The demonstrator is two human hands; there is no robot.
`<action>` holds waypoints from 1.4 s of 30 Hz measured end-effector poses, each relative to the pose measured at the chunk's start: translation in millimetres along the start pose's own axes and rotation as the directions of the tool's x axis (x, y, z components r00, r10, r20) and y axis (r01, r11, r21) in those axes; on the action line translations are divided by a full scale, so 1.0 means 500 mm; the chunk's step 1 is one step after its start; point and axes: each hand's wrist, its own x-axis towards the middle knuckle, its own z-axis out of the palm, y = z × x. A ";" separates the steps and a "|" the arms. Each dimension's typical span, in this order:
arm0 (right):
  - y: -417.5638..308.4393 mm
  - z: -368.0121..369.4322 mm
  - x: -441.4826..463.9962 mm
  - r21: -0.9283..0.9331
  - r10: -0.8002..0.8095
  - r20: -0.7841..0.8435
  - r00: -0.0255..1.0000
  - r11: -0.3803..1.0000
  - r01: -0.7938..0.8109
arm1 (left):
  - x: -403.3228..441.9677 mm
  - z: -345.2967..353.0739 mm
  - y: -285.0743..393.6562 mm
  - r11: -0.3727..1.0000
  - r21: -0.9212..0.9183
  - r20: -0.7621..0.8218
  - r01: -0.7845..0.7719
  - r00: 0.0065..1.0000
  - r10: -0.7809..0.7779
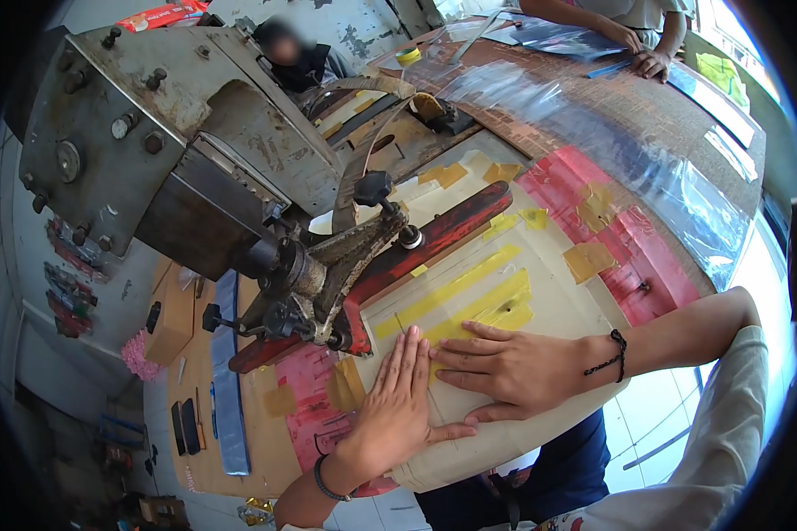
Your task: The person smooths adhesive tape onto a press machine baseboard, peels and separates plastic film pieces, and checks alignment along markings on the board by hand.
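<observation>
Blurred lettering marks the red packet; left hand and right hand lie flat on taped sheet over counter.

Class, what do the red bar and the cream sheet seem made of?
Red bar: probably painted metal, perhaps wood, its dull coat worn to dark patches. Cream sheet: likely card, possibly plastic, looking matt and smooth with a thin edge.

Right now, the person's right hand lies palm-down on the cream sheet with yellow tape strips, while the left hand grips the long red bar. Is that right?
Not quite: the left hand isn't gripping the long red bar. The head view shows that hand palm-down on the cream sheet with yellow tape strips too. The right hand is as you say.
</observation>
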 end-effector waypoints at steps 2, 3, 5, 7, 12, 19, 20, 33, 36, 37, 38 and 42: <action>0.000 0.000 0.000 -0.003 -0.001 0.002 1.000 1.000 0.001 | 0.000 0.002 0.001 1.000 0.004 0.004 0.009 1.000 -0.009; 0.000 0.000 0.000 -0.004 0.000 0.004 1.000 1.000 0.000 | 0.000 0.002 0.001 1.000 0.001 0.007 0.013 1.000 -0.013; -0.001 -0.001 0.000 -0.006 0.000 0.004 1.000 1.000 0.000 | 0.000 0.001 0.002 1.000 -0.004 0.011 0.019 1.000 -0.019; 0.000 -0.001 0.000 -0.007 -0.001 0.003 1.000 1.000 0.001 | 0.001 0.000 0.002 1.000 0.002 0.010 0.016 1.000 -0.016; -0.001 -0.003 0.001 -0.010 0.000 0.000 1.000 1.000 0.000 | -0.001 0.003 0.001 1.000 0.003 0.002 0.013 1.000 -0.013; -0.002 -0.003 0.002 -0.012 0.004 -0.002 1.000 1.000 -0.004 | -0.003 0.012 -0.003 0.999 0.039 -0.037 0.018 0.999 -0.016; -0.002 -0.004 0.002 -0.013 0.004 0.001 1.000 1.000 -0.004 | -0.003 0.013 -0.002 0.999 0.042 -0.037 0.017 0.999 -0.015; -0.002 -0.006 0.001 -0.011 0.008 0.024 1.000 1.000 -0.008 | -0.004 0.012 -0.002 0.999 0.022 -0.036 0.026 0.999 -0.026; -0.003 -0.008 0.001 -0.015 0.013 0.030 0.999 1.000 -0.012 | -0.004 0.006 0.001 1.000 0.015 -0.030 0.017 0.999 -0.017; -0.003 -0.008 0.001 -0.017 0.015 0.033 0.999 1.000 -0.015 | -0.004 0.005 0.001 1.000 0.014 -0.030 0.019 0.999 -0.018; -0.003 -0.008 0.001 -0.022 0.014 0.033 0.999 1.000 -0.013 | -0.004 0.005 0.001 1.000 0.012 -0.029 0.020 0.999 -0.020; -0.003 -0.011 0.003 -0.028 0.010 0.037 0.999 1.000 -0.009 | -0.004 0.007 0.001 0.999 0.029 -0.036 0.016 0.999 -0.015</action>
